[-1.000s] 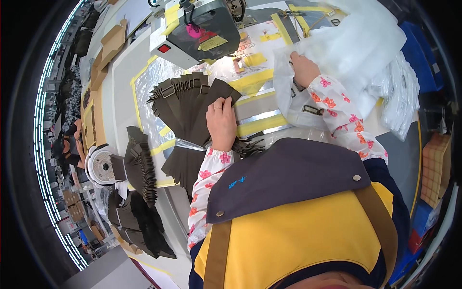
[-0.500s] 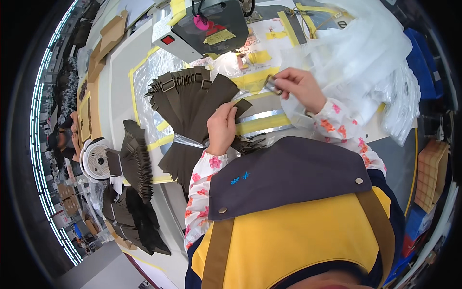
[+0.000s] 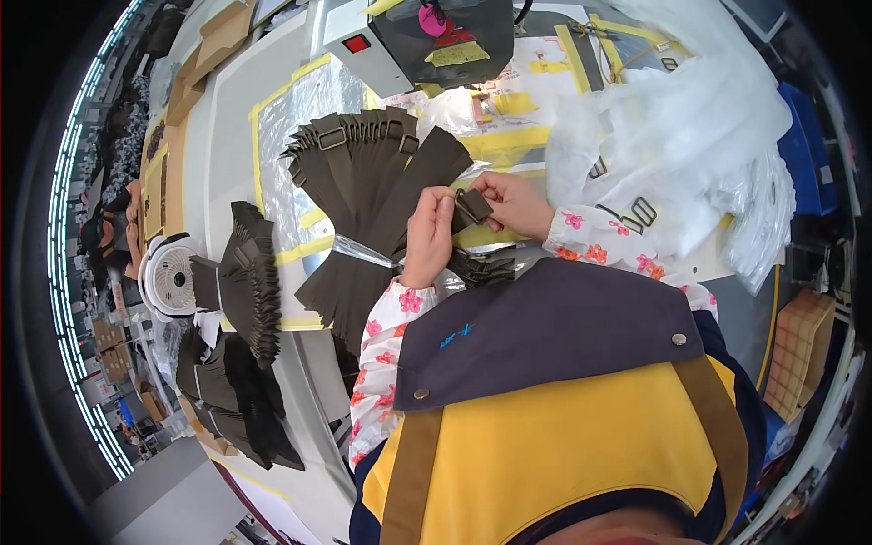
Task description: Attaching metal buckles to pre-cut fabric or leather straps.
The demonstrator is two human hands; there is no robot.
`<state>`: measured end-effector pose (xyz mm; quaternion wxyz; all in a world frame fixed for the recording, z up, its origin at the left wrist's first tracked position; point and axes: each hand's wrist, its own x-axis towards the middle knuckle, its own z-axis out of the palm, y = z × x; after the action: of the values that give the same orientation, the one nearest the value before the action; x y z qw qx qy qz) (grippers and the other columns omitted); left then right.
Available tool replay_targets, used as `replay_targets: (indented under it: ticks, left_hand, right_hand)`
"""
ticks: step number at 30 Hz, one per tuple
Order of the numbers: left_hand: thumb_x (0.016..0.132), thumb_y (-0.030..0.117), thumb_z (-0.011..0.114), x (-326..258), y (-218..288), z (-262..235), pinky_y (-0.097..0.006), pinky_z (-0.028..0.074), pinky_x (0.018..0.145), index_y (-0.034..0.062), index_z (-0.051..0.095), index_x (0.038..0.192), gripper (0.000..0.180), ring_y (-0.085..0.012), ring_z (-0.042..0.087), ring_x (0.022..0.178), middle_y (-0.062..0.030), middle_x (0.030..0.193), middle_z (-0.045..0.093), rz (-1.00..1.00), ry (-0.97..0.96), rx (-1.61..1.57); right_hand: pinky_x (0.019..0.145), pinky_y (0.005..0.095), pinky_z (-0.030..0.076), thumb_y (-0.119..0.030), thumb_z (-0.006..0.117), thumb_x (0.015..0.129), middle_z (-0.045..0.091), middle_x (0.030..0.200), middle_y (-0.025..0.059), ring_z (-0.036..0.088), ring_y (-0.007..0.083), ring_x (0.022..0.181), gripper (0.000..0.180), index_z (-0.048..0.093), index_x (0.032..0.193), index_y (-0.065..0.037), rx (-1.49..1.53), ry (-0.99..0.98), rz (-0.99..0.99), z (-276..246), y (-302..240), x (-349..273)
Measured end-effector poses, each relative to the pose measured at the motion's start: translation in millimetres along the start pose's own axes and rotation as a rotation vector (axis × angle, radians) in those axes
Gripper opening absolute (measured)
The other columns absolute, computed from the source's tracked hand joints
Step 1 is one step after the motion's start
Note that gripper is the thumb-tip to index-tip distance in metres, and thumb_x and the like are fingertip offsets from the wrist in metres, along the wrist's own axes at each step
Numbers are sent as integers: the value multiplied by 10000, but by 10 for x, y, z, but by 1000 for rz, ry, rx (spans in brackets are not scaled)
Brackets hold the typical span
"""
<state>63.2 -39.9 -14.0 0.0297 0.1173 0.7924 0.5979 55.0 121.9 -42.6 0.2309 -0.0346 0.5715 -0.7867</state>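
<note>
My left hand [image 3: 429,238] pinches a dark olive webbing strap [image 3: 409,238] near its end. Close against its fingertips sits a rectangular metal buckle [image 3: 464,209], with the strap's end lying through or over it; which one I cannot tell. My right hand [image 3: 514,205] is closed on that strap end from the other side, fingers partly hidden. Left of the hands, a fanned bundle of similar straps [image 3: 363,173] is gathered at the middle by a clear band [image 3: 361,252]. Several of its straps carry buckles [image 3: 332,138].
A grey machine [image 3: 436,45] stands beyond the hands. Loose buckles [image 3: 643,211] lie on white translucent plastic sheeting [image 3: 672,136] at right. More strap bundles [image 3: 247,282] and a small white fan [image 3: 171,277] are at left. Another person's arm [image 3: 133,222] shows at far left.
My right hand has moved left and nearer, bringing the buckle to the strap end by my left hand. Loose buckles on the sheeting now show. The view has shifted slightly.
</note>
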Motion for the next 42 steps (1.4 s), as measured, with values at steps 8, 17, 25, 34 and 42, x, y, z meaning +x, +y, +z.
replay_targets:
  ticks: [8,17,25,34,42]
  left_hand:
    - [708,64,616,54,144,-148,-347,410,701,47,598,861,155,-267,521,752,-89,881,567,439,-54,611]
    - [762,66,571,-76,133,-351,-368,415,548,10,532,785,73,-302,530,601,-132,660,548,9,-171,360]
    - [774,62,565,-17,42,-387,-286,389,475,-12,518,767,87,-179,488,485,-108,567,500,32,-263,597]
    - [753,29,635,-13,-16,-258,-185,385,471,-14,563,896,166,-25,469,542,-8,671,548,-200,-234,8]
    - [753,225,628,25,4,160,-352,414,457,58,603,682,183,-292,546,514,-122,558,548,255,-159,652]
  right_hand:
    - [439,181,381,-109,545,836,527,624,-6,480,50,486,106,521,863,-10,-230,60,60,-17,-68,26]
    - [448,227,439,-90,556,777,534,590,50,558,112,501,120,497,718,-5,-262,-18,72,106,272,206]
    - [471,223,456,-92,561,779,525,599,38,564,109,543,115,485,735,-18,-246,-40,16,225,325,119]
    - [490,190,430,-57,586,795,529,659,5,512,58,563,96,502,827,-24,-166,-4,23,26,-1,-125]
    - [518,252,416,-55,593,758,545,661,69,517,123,543,83,547,815,-16,-710,404,-455,-481,-413,-639]
